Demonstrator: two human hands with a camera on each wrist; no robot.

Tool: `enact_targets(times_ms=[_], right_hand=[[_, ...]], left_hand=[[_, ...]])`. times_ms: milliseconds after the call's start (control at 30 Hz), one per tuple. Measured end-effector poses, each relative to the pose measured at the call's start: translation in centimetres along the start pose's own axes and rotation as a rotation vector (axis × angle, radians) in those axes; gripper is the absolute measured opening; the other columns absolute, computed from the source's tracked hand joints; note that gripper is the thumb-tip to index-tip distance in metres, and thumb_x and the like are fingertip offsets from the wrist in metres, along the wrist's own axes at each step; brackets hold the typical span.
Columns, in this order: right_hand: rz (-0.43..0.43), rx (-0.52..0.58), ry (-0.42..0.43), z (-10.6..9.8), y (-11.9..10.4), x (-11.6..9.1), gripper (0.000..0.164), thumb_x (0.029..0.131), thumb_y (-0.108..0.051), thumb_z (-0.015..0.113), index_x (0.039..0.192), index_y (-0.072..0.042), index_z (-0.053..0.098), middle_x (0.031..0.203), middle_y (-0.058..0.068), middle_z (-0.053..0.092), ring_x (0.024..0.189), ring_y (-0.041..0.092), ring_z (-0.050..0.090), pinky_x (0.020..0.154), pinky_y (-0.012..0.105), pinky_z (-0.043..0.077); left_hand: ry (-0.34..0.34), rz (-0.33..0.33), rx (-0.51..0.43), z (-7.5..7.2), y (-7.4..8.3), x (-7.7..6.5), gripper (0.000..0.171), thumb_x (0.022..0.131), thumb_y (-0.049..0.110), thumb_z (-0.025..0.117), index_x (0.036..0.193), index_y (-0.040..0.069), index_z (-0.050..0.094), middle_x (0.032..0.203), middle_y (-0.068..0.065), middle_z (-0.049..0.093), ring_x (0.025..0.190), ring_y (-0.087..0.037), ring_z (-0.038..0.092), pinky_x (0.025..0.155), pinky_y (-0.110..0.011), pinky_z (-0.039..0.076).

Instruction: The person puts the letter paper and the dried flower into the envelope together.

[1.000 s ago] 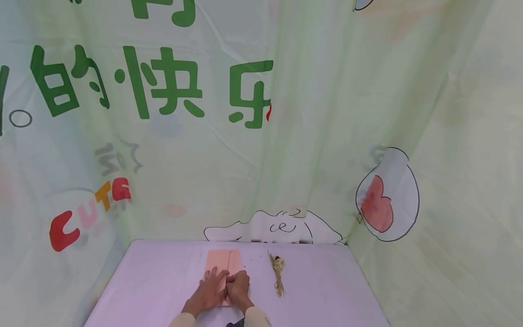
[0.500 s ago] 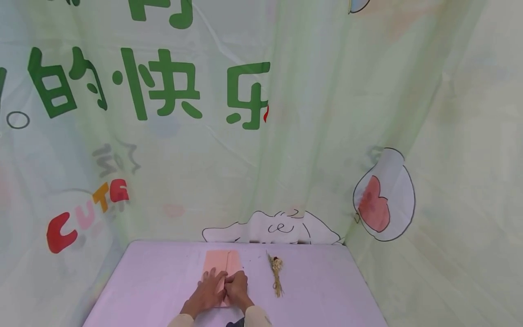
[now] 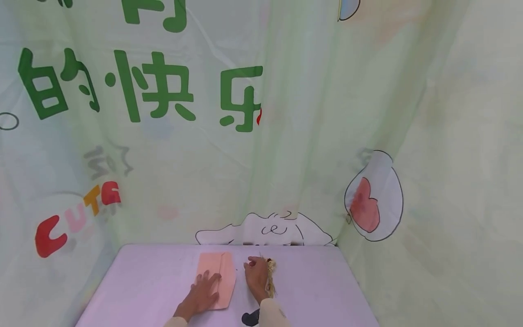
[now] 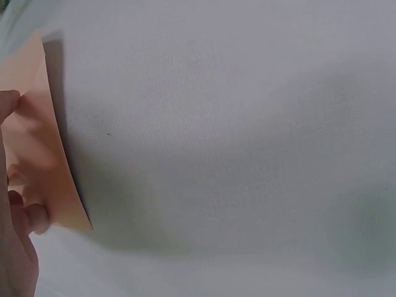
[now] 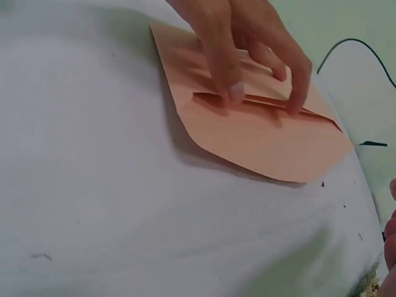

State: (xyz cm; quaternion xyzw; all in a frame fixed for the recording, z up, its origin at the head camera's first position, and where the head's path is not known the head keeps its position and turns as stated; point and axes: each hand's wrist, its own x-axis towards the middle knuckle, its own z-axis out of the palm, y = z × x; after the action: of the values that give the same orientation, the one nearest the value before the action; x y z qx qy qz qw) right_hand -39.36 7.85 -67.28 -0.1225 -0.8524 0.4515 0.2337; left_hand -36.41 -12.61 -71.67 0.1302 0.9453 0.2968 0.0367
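Observation:
A pink envelope (image 3: 228,277) lies on the lilac table, its pointed flap spread out to the right. My left hand (image 3: 202,293) rests on it with spread fingers, the tips along the envelope's opening. The right wrist view shows the thumb and fingertips on the envelope (image 5: 266,139) by that slit. Over to the right, my right hand (image 3: 256,274) is just left of a small bunch of dried flowers (image 3: 270,268), partly covering it. Its fingers are loosely bent, and I see nothing between them. Whether it touches the bunch I cannot tell.
The lilac table (image 3: 314,281) ends at a printed cloth backdrop (image 3: 294,136), which also hangs along both sides. A dark object (image 3: 250,318) shows beside the right sleeve at the bottom. Tiny dark specks (image 5: 323,184) lie on the table near the envelope.
My right hand has left the envelope's right side and moved right to the dried flowers. The envelope's flap now shows spread out. My left hand stays on the envelope. The view has shifted slightly.

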Motion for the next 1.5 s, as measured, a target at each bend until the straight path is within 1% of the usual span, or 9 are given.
enact_targets(times_ms=[100, 267, 400, 533, 700, 900, 1100, 1267, 1500], right_hand=[[0.034, -0.028, 0.048, -1.1, 0.4, 1.1, 0.023, 0.086, -0.001, 0.088, 0.108, 0.000, 0.082, 0.092, 0.010, 0.075, 0.085, 0.021, 0.065, 0.079, 0.043, 0.058], [0.064, -0.008, 0.104, -2.6, 1.9, 2.8, 0.026, 0.085, 0.000, 0.088, 0.109, 0.003, 0.083, 0.092, 0.015, 0.078, 0.087, 0.027, 0.070, 0.085, 0.052, 0.060], [0.117, -0.007, 0.096, -3.4, 3.7, 3.3, 0.030, 0.086, -0.004, 0.087, 0.114, 0.004, 0.080, 0.102, 0.019, 0.078, 0.098, 0.035, 0.072, 0.093, 0.057, 0.059], [0.138, -0.037, 0.092, -4.0, 5.3, 3.0, 0.033, 0.086, -0.006, 0.087, 0.115, 0.006, 0.078, 0.109, 0.022, 0.077, 0.105, 0.041, 0.073, 0.095, 0.060, 0.058], [0.150, -0.101, 0.105, -4.1, 6.5, 2.5, 0.035, 0.082, -0.007, 0.089, 0.110, 0.008, 0.077, 0.101, 0.023, 0.076, 0.094, 0.039, 0.072, 0.088, 0.059, 0.057], [0.193, -0.163, 0.068, -3.8, 7.2, 2.2, 0.035, 0.083, -0.010, 0.089, 0.108, 0.010, 0.074, 0.096, 0.022, 0.074, 0.091, 0.038, 0.071, 0.086, 0.058, 0.057], [0.238, -0.223, 0.035, -3.6, 7.8, 2.0, 0.025, 0.085, -0.012, 0.086, 0.094, 0.007, 0.072, 0.083, 0.018, 0.072, 0.076, 0.033, 0.069, 0.077, 0.055, 0.057], [0.228, -0.239, 0.044, -3.3, 8.2, 2.0, 0.018, 0.088, -0.009, 0.084, 0.081, 0.003, 0.072, 0.072, 0.013, 0.072, 0.066, 0.030, 0.067, 0.069, 0.052, 0.056], [0.238, -0.253, 0.041, -3.2, 8.4, 1.9, 0.017, 0.089, -0.008, 0.084, 0.080, 0.002, 0.074, 0.072, 0.013, 0.073, 0.065, 0.028, 0.067, 0.068, 0.050, 0.057]], left_hand=[[0.016, 0.014, -0.011, 0.0, -0.3, -0.2, 0.050, 0.099, 0.025, 0.072, 0.146, 0.017, 0.058, 0.163, -0.040, 0.041, 0.149, -0.069, 0.036, 0.111, -0.092, 0.030], [0.021, 0.013, -0.030, 0.0, -0.4, -0.4, 0.051, 0.099, 0.024, 0.072, 0.147, 0.017, 0.058, 0.164, -0.041, 0.040, 0.149, -0.073, 0.034, 0.111, -0.093, 0.027], [0.010, 0.002, -0.040, 0.0, -0.3, -0.3, 0.050, 0.100, 0.025, 0.071, 0.148, 0.018, 0.057, 0.165, -0.041, 0.038, 0.150, -0.072, 0.033, 0.112, -0.093, 0.026], [0.004, -0.002, -0.044, 0.0, -0.1, -0.2, 0.050, 0.100, 0.025, 0.071, 0.148, 0.018, 0.058, 0.165, -0.040, 0.039, 0.150, -0.072, 0.033, 0.112, -0.093, 0.026], [0.000, 0.002, -0.040, -0.4, 0.1, -0.4, 0.049, 0.100, 0.024, 0.071, 0.147, 0.018, 0.058, 0.165, -0.041, 0.039, 0.150, -0.073, 0.032, 0.112, -0.093, 0.026], [-0.003, 0.000, -0.054, -0.9, 0.7, -0.7, 0.049, 0.099, 0.023, 0.071, 0.146, 0.017, 0.058, 0.165, -0.042, 0.038, 0.150, -0.073, 0.032, 0.112, -0.093, 0.025], [-0.007, 0.003, -0.044, -0.8, 0.8, -0.6, 0.050, 0.100, 0.022, 0.070, 0.147, 0.017, 0.057, 0.165, -0.042, 0.037, 0.150, -0.073, 0.031, 0.112, -0.093, 0.025], [0.002, -0.002, -0.036, -0.7, 0.7, -0.4, 0.049, 0.100, 0.023, 0.071, 0.147, 0.018, 0.058, 0.165, -0.041, 0.038, 0.150, -0.072, 0.032, 0.112, -0.093, 0.027], [0.009, -0.007, -0.024, -0.6, 0.5, -0.3, 0.048, 0.099, 0.024, 0.071, 0.145, 0.018, 0.058, 0.163, -0.039, 0.041, 0.149, -0.069, 0.036, 0.111, -0.092, 0.029]])
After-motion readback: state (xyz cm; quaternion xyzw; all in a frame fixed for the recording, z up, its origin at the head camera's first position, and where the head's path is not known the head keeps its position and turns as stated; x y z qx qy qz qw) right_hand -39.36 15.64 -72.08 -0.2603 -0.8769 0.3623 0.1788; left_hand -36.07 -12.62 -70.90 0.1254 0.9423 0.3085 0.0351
